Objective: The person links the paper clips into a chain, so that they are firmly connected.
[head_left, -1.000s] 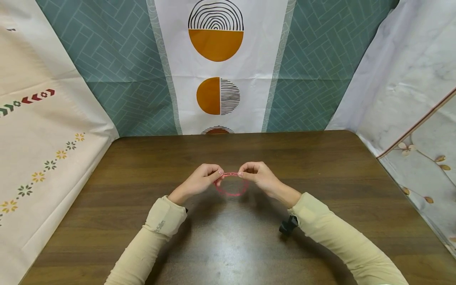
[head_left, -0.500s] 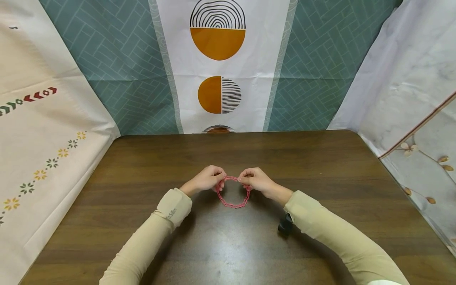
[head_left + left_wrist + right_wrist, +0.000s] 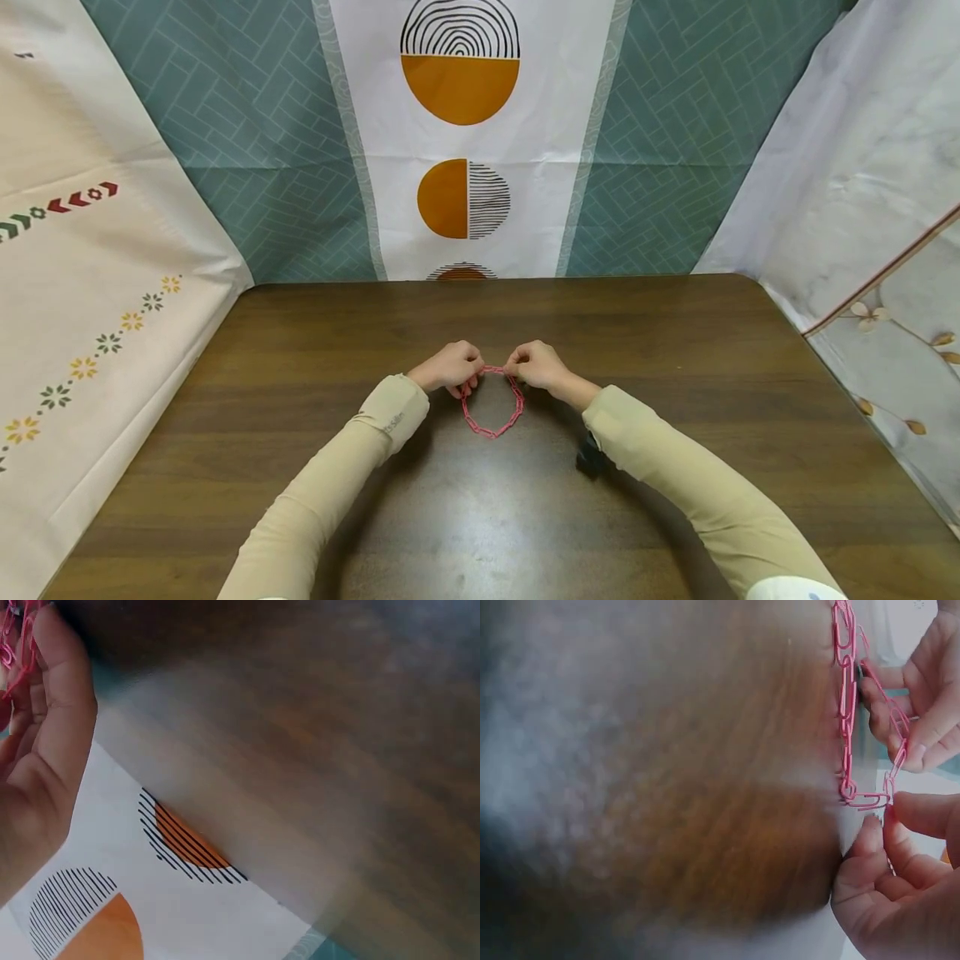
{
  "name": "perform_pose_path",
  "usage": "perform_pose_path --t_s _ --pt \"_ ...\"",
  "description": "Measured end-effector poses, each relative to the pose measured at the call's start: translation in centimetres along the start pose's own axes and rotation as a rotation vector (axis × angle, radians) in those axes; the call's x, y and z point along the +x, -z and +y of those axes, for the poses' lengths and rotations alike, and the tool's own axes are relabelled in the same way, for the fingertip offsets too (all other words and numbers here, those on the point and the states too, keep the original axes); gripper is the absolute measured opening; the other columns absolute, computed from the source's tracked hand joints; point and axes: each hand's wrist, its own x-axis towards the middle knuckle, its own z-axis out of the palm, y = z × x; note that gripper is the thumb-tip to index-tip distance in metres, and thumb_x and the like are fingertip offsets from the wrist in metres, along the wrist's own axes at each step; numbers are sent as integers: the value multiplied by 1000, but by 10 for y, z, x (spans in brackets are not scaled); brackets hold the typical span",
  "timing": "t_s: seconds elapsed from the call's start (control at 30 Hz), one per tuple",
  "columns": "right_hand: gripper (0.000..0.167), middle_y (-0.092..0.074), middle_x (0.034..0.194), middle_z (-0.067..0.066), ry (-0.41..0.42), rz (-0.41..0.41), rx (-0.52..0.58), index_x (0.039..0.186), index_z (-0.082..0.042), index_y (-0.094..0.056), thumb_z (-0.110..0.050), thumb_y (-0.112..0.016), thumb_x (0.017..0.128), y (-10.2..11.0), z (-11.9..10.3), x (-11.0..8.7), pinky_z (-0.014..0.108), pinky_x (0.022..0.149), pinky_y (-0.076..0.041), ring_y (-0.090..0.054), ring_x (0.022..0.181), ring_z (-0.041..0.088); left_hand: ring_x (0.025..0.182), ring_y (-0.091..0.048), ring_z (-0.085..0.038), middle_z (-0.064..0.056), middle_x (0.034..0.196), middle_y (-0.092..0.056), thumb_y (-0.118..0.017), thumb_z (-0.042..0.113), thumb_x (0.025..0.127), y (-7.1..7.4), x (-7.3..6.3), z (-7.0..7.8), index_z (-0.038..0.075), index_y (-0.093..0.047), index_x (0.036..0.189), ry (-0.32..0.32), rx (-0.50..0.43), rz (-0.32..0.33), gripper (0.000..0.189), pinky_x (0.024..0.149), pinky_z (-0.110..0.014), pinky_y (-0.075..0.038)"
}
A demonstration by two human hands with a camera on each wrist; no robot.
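A chain of pink paper clips (image 3: pixel 491 434) forms a ring above or on the tabletop; which of the two I cannot tell. My left hand (image 3: pixel 453 365) pinches its far left part, and my right hand (image 3: pixel 540 367) pinches its far right part. The linked wire clips (image 3: pixel 847 705) are plain in the right wrist view, where the right thumb and fingers (image 3: pixel 900 885) pinch one link and the left hand (image 3: pixel 930 705) holds the chain farther along. In the left wrist view, pink clips (image 3: pixel 28 645) show at the left hand's fingers, partly cut off.
A brown wooden table (image 3: pixel 300 333) lies under both hands. Behind it hangs a teal and white patterned cloth (image 3: pixel 300 208), with pale cloths at the left (image 3: pixel 90 275) and right (image 3: pixel 862 192). A dark wrist device (image 3: pixel 590 457) sits beneath the right sleeve.
The hands have drawn slightly closer together, the left one moving right. The ring of clips swung down toward me and now appears longer and narrower. Both hands still pinch it.
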Motion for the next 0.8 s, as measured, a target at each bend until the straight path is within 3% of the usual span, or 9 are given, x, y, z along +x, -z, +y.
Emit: perform_pose_path --t_s 0.3,0.5,0.67,0.8 --pt "9 -60 65 -1 65 65 -186 70 -5 -68 -7 -64 78 -2 4 6 24 54 -38 -47 58 11 39 -47 -12 -3 53 -46 -48 8 92 -1 0 9 3 -65 79 -5 211 67 22 40 -25 -46" --pt "9 -63 73 2 46 63 -206 77 -4 -69 -12 -66 80 2 3 2 27 60 -42 -51 66 14 44 -54 -18 -12 81 -61 -50 12 92 2 -4 11 2 -64 99 25 309 113 19 41 -26 -46" --pt "18 -64 83 7 34 35 -175 95 -1 -67 -15 -63 84 17 3 -9 31 67 -45 -55 73 18 72 -62 -23 -12 99 -63 -50 16 91 11 -14 5 1 -60 113 -21 382 181 28 63 -36 -50" --pt "33 -62 98 13 75 38 -177 112 2 -60 -18 -60 87 34 4 -22 39 76 -46 -57 88 26 108 -53 -32 -18 120 -55 -49 25 93 19 -32 -5 2 -47 130 -56 409 261 44 85 -47 -43"
